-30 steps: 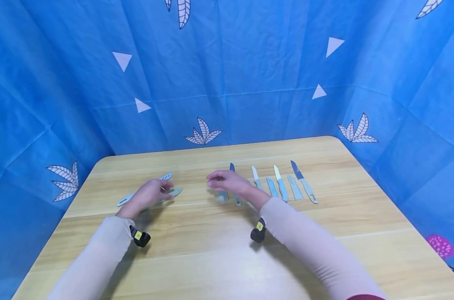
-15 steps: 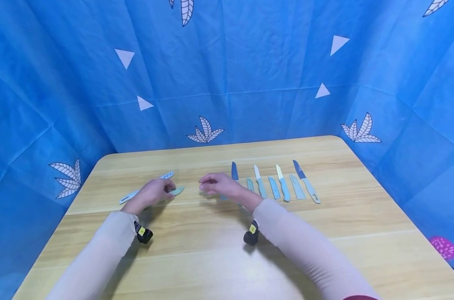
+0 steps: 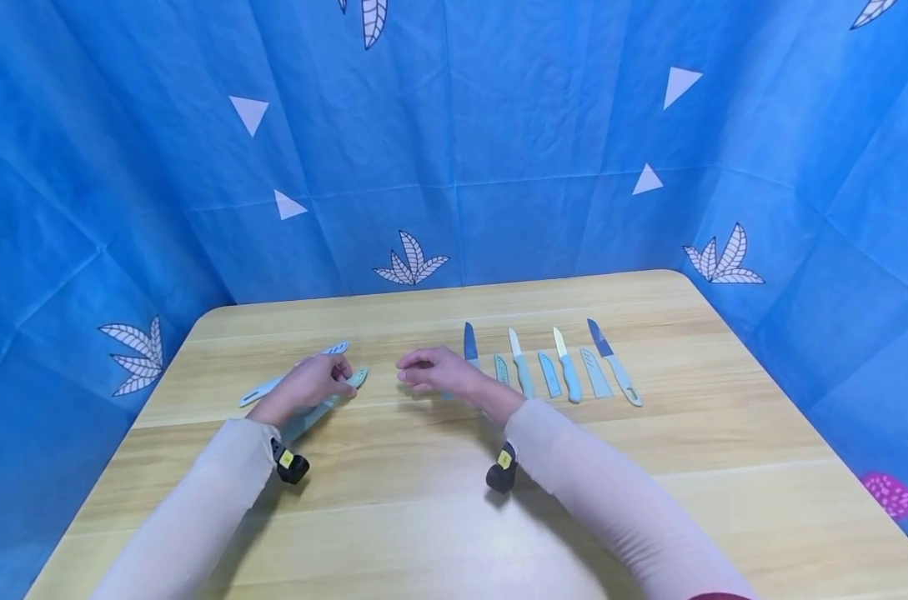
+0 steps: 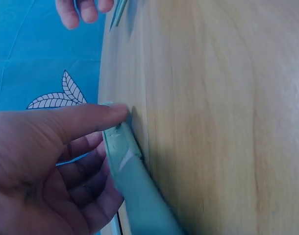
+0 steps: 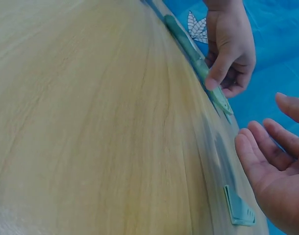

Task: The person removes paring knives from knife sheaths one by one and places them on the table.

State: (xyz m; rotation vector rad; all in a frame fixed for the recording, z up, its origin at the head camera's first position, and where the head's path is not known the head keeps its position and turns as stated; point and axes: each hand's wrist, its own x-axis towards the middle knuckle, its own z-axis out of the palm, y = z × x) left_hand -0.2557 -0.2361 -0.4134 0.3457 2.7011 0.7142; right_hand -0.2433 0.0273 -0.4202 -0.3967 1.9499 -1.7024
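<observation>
My left hand (image 3: pixel 314 383) pinches a green sheathed knife (image 3: pixel 358 378) near the tip of its cover, at the left of the table. In the left wrist view, the thumb lies over the green sheath (image 4: pixel 119 146) with the fingers on its other side, and the teal handle (image 4: pixel 152 205) slants toward the camera. Beyond that hand lies a light-blue sheathed knife (image 3: pixel 258 392), partly hidden by it. My right hand (image 3: pixel 440 372) hovers with loosely bent fingers and holds nothing; below it in the right wrist view lies a blue-green sheath (image 5: pixel 241 210).
Right of my right hand, bare knives and sheaths lie in a row: a dark-bladed knife (image 3: pixel 469 340), a green sheath (image 3: pixel 502 369), a green-handled knife (image 3: pixel 522 367), a blue sheath (image 3: pixel 549 375), a blue-handled knife (image 3: pixel 568 371), a pale sheath (image 3: pixel 595 373) and another dark-bladed knife (image 3: pixel 614 367). A blue curtain (image 3: pixel 499 208) hangs behind.
My left hand has taken hold of the green sheathed knife, and its handle has swung into view toward the table's front. The right hand has shifted slightly left, then stayed there.
</observation>
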